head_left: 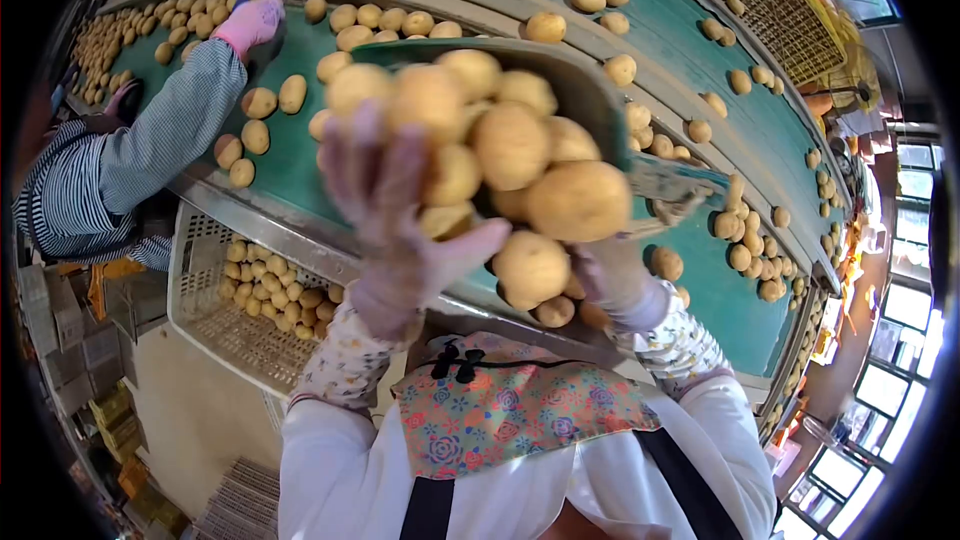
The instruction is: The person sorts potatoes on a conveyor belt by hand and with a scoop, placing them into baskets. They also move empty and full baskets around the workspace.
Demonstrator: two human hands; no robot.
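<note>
Many potatoes (512,147) fill a dark green scoop-like container (583,70) raised close to the camera above the green conveyor belt (735,295). My left hand (390,200), gloved in pale purple and blurred, has its fingers spread against the potatoes at the container's left side. Under the container's right side is my right hand (615,275), also gloved; its fingers are mostly hidden behind potatoes and the container. A few potatoes hang low at the front edge, between my two hands.
At left, a co-worker's pink-gloved hand (250,25) reaches over potatoes on the belt. A beige crate (215,325) holding potatoes stands below the metal belt edge (265,230). Across the belts, a yellow crate (775,5) stands at upper right. More potatoes lie along both belts.
</note>
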